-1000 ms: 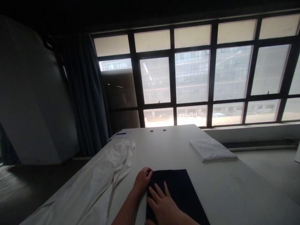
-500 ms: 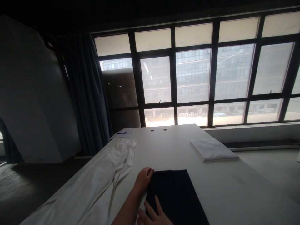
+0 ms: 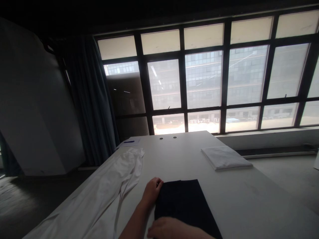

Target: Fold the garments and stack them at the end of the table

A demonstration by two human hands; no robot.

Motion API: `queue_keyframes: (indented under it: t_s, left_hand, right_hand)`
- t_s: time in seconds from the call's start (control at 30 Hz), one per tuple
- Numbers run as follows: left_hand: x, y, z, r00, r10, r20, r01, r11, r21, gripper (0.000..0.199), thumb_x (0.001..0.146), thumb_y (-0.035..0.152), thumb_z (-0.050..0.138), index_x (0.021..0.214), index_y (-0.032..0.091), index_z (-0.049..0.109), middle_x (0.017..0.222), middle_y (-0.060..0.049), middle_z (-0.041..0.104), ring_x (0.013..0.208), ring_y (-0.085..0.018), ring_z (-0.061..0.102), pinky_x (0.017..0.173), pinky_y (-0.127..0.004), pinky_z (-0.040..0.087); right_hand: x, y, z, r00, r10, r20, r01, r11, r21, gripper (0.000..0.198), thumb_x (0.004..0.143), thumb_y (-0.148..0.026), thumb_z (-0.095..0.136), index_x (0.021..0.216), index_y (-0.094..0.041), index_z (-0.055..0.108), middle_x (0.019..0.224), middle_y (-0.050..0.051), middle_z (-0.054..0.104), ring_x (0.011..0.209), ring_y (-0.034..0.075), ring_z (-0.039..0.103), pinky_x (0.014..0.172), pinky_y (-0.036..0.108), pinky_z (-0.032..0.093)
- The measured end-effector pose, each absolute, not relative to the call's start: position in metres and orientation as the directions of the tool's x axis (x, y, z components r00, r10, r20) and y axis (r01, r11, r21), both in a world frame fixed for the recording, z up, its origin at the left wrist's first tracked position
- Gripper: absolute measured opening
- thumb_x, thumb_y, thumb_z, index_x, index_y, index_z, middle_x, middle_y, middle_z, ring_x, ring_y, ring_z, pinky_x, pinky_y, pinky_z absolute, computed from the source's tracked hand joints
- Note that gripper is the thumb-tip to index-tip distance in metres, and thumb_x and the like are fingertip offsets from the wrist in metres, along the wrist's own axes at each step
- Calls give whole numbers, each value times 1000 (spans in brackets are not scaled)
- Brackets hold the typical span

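Observation:
A folded black cloth (image 3: 184,199) lies flat on the near part of the white table (image 3: 169,159), its far edge nearly straight. My left hand (image 3: 152,191) is closed at the cloth's far left corner, with the fingers curled over the edge. Across the near part of the cloth reaches my right hand (image 3: 169,228), back upward, its fingers bent down at the left edge. Its fingertips are mostly hidden by the hand itself and the frame's bottom. To the left, a rumpled white garment (image 3: 107,192) is spread lengthwise along the table.
A folded white cloth (image 3: 225,158) rests by the table's right edge. A blue pen (image 3: 129,141) lies on paper at the far left corner. Two round inserts sit near the far edge. Beyond are windows (image 3: 203,79) and a dark blue curtain (image 3: 92,99).
My right hand has turned over from spread fingers to bent ones, its back now upward at the cloth's left edge. The left hand stays at the far corner.

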State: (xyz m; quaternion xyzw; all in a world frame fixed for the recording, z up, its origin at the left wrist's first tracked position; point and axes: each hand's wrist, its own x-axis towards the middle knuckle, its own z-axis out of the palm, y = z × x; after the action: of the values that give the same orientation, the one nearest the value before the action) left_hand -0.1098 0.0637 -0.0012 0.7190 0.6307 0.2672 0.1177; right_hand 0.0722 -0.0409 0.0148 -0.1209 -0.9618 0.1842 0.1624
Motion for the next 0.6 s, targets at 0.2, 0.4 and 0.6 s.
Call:
queue_keyframes:
  t_s: [0.2, 0.4, 0.6]
  left_hand:
    - [-109, 62, -1, 67, 966, 249, 849, -186, 494, 27, 95, 37, 47, 88, 21, 68, 91, -5, 69, 86, -20, 62, 79, -27, 40]
    - [-108, 60, 3, 82, 959, 272, 851, -210, 482, 26, 96, 36, 47, 86, 22, 67, 89, -3, 69, 85, -19, 62, 78, -26, 39]
    - [-106, 58, 6, 66, 959, 275, 870, -190, 454, 25, 97, 32, 47, 85, 21, 65, 89, -4, 69, 83, -19, 63, 76, -26, 41]
  right_hand:
    - [116, -1, 53, -602, 779, 173, 666, 610, -429, 75, 97, -61, 38, 155, -15, 32, 163, 14, 23, 150, 38, 14, 120, 60, 9]
    - [115, 13, 23, -553, 819, 151, 734, 565, -378, 79, 96, -66, 31, 156, -15, 30, 163, 13, 23, 151, 36, 12, 121, 60, 3]
    - [133, 35, 27, -449, 886, 116, 813, 459, -359, 89, 92, -76, 24, 155, -13, 31, 162, 15, 22, 151, 37, 10, 119, 63, -2]
